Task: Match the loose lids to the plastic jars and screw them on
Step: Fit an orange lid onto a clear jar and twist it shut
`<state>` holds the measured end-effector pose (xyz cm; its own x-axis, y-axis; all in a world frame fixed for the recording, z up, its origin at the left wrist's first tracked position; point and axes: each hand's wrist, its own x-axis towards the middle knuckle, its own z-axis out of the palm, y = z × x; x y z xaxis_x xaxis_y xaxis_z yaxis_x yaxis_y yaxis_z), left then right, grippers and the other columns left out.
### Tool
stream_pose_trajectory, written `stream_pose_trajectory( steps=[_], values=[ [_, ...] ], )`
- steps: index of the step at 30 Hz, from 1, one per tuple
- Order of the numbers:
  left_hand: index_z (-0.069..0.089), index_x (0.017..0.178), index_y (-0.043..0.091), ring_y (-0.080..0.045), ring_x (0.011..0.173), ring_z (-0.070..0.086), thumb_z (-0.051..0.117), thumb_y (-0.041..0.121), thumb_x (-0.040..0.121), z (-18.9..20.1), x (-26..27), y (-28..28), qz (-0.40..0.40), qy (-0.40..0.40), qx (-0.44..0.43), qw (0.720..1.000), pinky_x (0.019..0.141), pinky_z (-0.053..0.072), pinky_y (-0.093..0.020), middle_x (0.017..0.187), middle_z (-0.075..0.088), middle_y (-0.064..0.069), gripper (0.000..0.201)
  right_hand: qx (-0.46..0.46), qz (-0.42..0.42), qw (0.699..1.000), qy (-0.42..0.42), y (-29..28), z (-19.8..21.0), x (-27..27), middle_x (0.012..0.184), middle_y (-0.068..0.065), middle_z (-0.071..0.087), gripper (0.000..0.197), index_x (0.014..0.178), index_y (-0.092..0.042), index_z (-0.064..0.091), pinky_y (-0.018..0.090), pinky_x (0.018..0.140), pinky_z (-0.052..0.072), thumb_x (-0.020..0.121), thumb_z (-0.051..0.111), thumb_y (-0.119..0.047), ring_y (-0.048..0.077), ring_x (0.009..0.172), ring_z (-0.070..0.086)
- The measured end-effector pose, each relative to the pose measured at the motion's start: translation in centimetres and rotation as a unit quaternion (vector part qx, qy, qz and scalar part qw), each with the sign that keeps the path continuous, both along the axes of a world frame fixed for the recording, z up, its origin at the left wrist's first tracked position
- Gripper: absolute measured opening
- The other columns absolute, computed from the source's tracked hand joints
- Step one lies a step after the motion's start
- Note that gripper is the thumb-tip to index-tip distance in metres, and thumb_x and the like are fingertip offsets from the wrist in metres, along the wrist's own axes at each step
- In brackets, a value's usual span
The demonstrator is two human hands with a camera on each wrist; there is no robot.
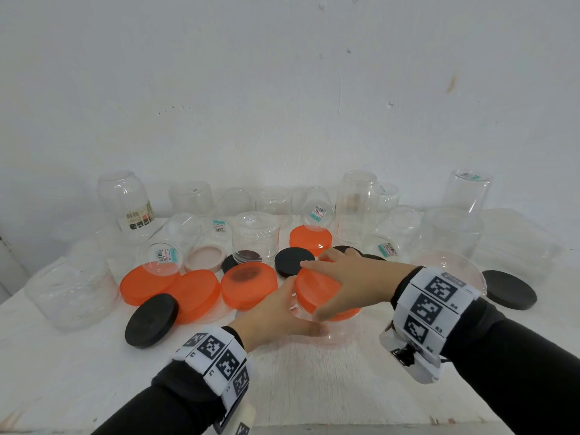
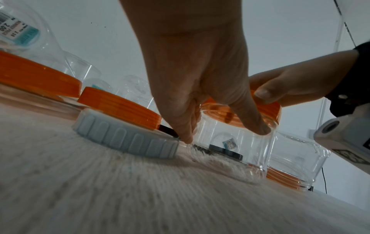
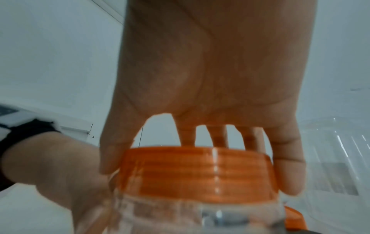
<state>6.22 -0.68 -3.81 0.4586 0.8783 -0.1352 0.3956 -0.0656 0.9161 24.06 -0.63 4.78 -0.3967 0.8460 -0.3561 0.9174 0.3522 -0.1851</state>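
Head view: my left hand (image 1: 276, 312) steadies clear jar (image 2: 236, 142) on counter (image 1: 314, 381); right hand (image 1: 348, 277) grips orange lid (image 1: 317, 291) atop its mouth. Step: screwing on. Next, I judge: twist till snug, then release.

A white worktop (image 1: 314, 387) with a faintly streaked, brushed-looking surface carries everything. Behind it rises a plain white wall (image 1: 251, 89), marked by small chips, a thin vertical crack and a brownish smudge (image 1: 452, 83) toward the right.
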Motion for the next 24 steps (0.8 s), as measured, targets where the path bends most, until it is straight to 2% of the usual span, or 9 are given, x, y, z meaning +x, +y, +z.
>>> stream_pose_trajectory(
  steps=[4, 7, 9, 15, 20, 24],
  values=[
    [0.030, 0.143, 0.032, -0.003, 0.129, 0.047, 0.089, 0.024, 0.067, -0.2, 0.0, 0.0, 0.003, -0.002, 0.005, 1.000, 0.111, 0.038, -0.029, 0.135, 0.052, 0.019, 0.097, 0.032, -0.003, 0.999, 0.013, -0.4, -1.2, 0.1, 0.154, -0.009, 0.014, 0.091, 0.150, -0.045, 0.006, 0.048, 0.110, 0.030, 0.078, 0.055, -0.071, 0.027, 0.139, 0.011],
    [0.030, 0.141, 0.036, 0.001, 0.124, 0.050, 0.090, 0.026, 0.065, -0.1, 0.0, 0.0, 0.005, 0.000, 0.008, 1.000, 0.105, 0.044, -0.026, 0.130, 0.055, 0.020, 0.097, 0.061, 0.002, 0.998, 0.007, -0.7, -1.7, 0.1, 0.156, -0.005, 0.013, 0.089, 0.151, -0.041, 0.006, 0.047, 0.110, 0.027, 0.081, 0.050, -0.073, 0.030, 0.136, 0.015],
    [0.030, 0.141, 0.037, 0.000, 0.124, 0.050, 0.091, 0.027, 0.064, -0.1, 0.0, 0.0, 0.008, 0.002, 0.011, 1.000, 0.105, 0.045, -0.028, 0.131, 0.055, 0.019, 0.098, 0.084, 0.003, 0.996, 0.005, -0.9, -2.1, 0.0, 0.155, -0.003, 0.015, 0.088, 0.152, -0.039, 0.007, 0.046, 0.109, 0.027, 0.082, 0.046, -0.074, 0.031, 0.133, 0.018],
    [0.032, 0.142, 0.034, 0.000, 0.122, 0.052, 0.090, 0.022, 0.065, 0.0, 0.0, -0.1, 0.006, 0.007, 0.018, 1.000, 0.104, 0.046, -0.031, 0.130, 0.058, 0.016, 0.097, 0.138, -0.013, 0.990, -0.006, -1.4, -3.3, -0.5, 0.153, 0.002, 0.019, 0.087, 0.153, -0.033, 0.010, 0.046, 0.102, 0.032, 0.083, 0.037, -0.077, 0.036, 0.126, 0.025],
    [0.031, 0.143, 0.035, 0.002, 0.122, 0.052, 0.090, 0.022, 0.066, 0.0, 0.0, 0.0, -0.002, 0.006, 0.021, 1.000, 0.103, 0.047, -0.027, 0.130, 0.058, 0.016, 0.098, 0.166, -0.026, 0.986, 0.008, -1.6, -4.1, -0.4, 0.154, 0.000, 0.017, 0.085, 0.152, -0.035, 0.011, 0.045, 0.101, 0.031, 0.082, 0.032, -0.078, 0.034, 0.124, 0.027],
    [0.029, 0.144, 0.039, 0.005, 0.122, 0.051, 0.090, 0.025, 0.066, -0.1, -0.2, 0.0, -0.009, 0.005, 0.021, 1.000, 0.103, 0.046, -0.025, 0.130, 0.057, 0.019, 0.100, 0.172, -0.046, 0.984, 0.026, -1.8, -4.8, -0.6, 0.157, -0.003, 0.012, 0.083, 0.151, -0.038, 0.011, 0.048, 0.103, 0.027, 0.081, 0.032, -0.078, 0.032, 0.128, 0.024]
  ],
)
